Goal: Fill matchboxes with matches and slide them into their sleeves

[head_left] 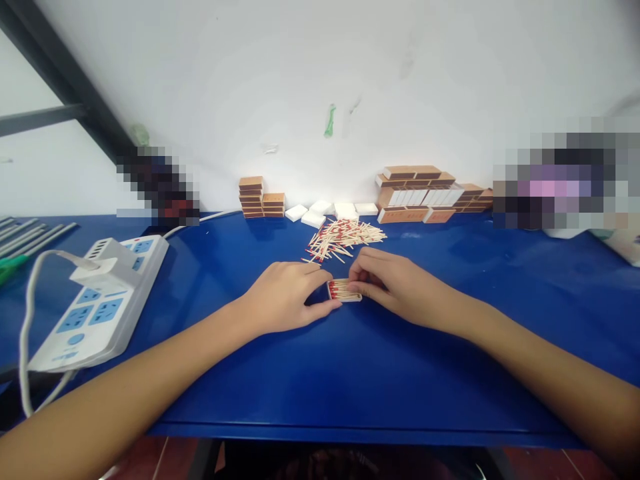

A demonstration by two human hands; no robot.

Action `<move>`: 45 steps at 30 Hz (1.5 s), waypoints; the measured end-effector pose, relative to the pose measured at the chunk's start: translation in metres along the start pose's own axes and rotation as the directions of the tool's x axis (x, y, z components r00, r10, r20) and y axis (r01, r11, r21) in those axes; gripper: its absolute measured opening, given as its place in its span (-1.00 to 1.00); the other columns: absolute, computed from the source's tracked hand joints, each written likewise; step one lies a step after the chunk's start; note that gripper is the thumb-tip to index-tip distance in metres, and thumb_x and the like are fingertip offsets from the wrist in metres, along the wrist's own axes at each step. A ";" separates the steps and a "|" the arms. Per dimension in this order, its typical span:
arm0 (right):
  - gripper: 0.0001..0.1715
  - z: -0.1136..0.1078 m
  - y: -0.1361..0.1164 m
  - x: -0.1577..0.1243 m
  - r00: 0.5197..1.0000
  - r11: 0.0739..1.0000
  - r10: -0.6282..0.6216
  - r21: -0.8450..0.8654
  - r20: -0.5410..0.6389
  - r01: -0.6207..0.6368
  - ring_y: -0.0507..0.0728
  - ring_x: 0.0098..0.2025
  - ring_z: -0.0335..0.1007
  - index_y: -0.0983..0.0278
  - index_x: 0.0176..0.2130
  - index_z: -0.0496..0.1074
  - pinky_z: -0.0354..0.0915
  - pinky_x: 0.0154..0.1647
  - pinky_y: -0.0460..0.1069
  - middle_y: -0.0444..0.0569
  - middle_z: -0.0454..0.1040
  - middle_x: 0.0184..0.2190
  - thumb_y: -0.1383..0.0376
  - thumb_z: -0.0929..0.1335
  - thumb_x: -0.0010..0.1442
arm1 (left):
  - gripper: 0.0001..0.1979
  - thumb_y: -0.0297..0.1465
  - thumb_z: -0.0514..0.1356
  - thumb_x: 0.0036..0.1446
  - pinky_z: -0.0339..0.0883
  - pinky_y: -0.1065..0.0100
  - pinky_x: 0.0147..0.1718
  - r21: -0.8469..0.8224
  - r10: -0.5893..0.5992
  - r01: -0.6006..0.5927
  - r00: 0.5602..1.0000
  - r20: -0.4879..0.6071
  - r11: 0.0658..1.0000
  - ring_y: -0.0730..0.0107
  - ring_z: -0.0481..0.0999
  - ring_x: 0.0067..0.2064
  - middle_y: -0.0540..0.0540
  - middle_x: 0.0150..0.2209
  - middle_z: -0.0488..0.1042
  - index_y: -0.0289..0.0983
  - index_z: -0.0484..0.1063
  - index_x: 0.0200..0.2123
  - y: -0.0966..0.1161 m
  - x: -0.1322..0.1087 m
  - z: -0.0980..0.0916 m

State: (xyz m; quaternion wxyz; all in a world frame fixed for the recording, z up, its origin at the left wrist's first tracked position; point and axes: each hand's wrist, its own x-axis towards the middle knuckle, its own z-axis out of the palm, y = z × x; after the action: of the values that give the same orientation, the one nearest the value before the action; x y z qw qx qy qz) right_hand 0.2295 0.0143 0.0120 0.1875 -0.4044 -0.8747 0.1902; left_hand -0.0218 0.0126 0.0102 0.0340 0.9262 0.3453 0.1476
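A small white matchbox tray point(345, 299) lies on the blue table, filled with red-tipped matches point(344, 289) lying lengthwise. My left hand point(289, 296) grips the tray's left end between thumb and fingers. Over the tray's right end, my right hand point(393, 283) is closed in a pinch, its fingertips at the matches; whether it holds one is hidden. Just beyond the hands spreads a loose pile of matches point(345, 239), heads mostly to the left. Behind that pile lie several white trays point(315, 215), which look turned upside down.
Brown matchboxes stand against the wall in a small stack point(251, 199) at left and a larger stack point(417, 195) at right. A white power strip point(107, 307) with a plugged-in adapter and cable occupies the table's left side. Grey rods point(37, 239) lie farther left.
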 end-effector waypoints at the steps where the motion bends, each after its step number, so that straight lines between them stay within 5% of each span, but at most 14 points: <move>1: -0.75 0.001 0.000 0.000 1.000 1.000 0.004 0.006 0.000 -0.004 0.11 -0.29 0.39 0.22 -0.23 0.42 0.27 -0.28 0.00 -0.02 0.48 -0.25 0.15 0.32 0.47 | -0.66 -0.09 0.24 0.36 0.28 0.32 -0.38 -0.002 0.001 -0.001 1.000 0.001 1.000 0.29 0.59 -0.31 -0.06 -0.30 0.62 -0.26 0.59 -0.09 0.000 0.000 0.000; 12: -0.81 -0.003 0.005 0.000 0.996 0.999 0.026 0.021 -0.085 -0.025 0.12 -0.32 0.41 0.20 -0.21 0.45 0.28 -0.27 0.00 -0.05 0.54 -0.30 0.19 0.33 0.45 | -0.67 -0.12 0.26 0.35 0.29 0.33 -0.38 -0.008 0.007 -0.007 1.000 -0.012 1.000 0.31 0.59 -0.32 -0.05 -0.30 0.62 -0.25 0.59 -0.05 0.000 0.000 0.001; 19: -0.61 -0.004 -0.002 -0.002 0.990 0.999 -0.045 -0.028 -0.136 0.042 0.19 -0.15 0.49 0.18 0.19 0.47 0.36 -0.18 0.06 0.06 0.58 -0.07 0.25 0.22 0.50 | -0.67 -0.13 0.26 0.36 0.33 0.32 -0.36 -0.004 -0.003 0.003 1.000 -0.005 1.000 0.28 0.60 -0.30 -0.07 -0.28 0.63 -0.26 0.59 -0.05 0.001 0.000 -0.001; 23: -0.63 -0.004 -0.003 -0.002 0.986 0.998 -0.047 -0.057 -0.162 0.038 0.22 -0.12 0.50 0.19 0.07 0.55 0.38 -0.16 0.08 0.08 0.56 -0.13 0.27 0.21 0.50 | -0.67 -0.12 0.25 0.36 0.33 0.32 -0.37 -0.007 0.006 -0.006 1.000 -0.011 1.000 0.31 0.59 -0.33 -0.06 -0.30 0.62 -0.25 0.59 -0.05 0.001 0.000 -0.001; 27: -0.71 -0.001 0.000 -0.002 0.990 0.999 -0.023 -0.042 -0.139 0.017 0.20 -0.15 0.51 0.20 -0.07 0.55 0.38 -0.16 0.07 0.05 0.59 -0.16 0.25 0.24 0.49 | -0.68 -0.13 0.26 0.35 0.33 0.33 -0.36 -0.012 -0.002 0.001 1.000 -0.014 1.000 0.30 0.58 -0.33 -0.07 -0.30 0.62 -0.24 0.59 -0.04 0.001 0.000 0.000; 38: -0.57 -0.003 0.003 -0.005 0.998 0.975 -0.017 -0.221 0.065 0.030 0.23 -0.17 0.51 0.29 0.08 0.54 0.38 -0.17 0.09 0.11 0.55 -0.15 0.38 0.17 0.46 | -0.66 -0.12 0.25 0.36 0.30 0.31 -0.37 -0.019 -0.004 0.004 1.000 0.002 1.000 0.30 0.58 -0.32 -0.06 -0.29 0.63 -0.25 0.60 -0.04 0.000 0.000 -0.001; 45: -0.45 -0.005 0.006 -0.006 1.000 0.973 -0.022 -0.228 0.015 0.025 0.23 -0.11 0.53 0.23 0.17 0.50 0.39 -0.14 0.05 0.07 0.55 -0.13 0.52 0.18 0.34 | -0.66 -0.13 0.25 0.36 0.30 0.31 -0.37 -0.018 0.008 -0.008 1.000 -0.005 1.000 0.30 0.58 -0.33 -0.06 -0.31 0.62 -0.27 0.60 -0.05 -0.001 0.000 0.000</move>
State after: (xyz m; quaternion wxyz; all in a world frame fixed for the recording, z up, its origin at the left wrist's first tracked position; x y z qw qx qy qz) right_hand 0.2396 0.0144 0.0120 0.1367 -0.4118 -0.8966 0.0889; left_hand -0.0221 0.0130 0.0101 0.0409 0.9268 0.3405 0.1530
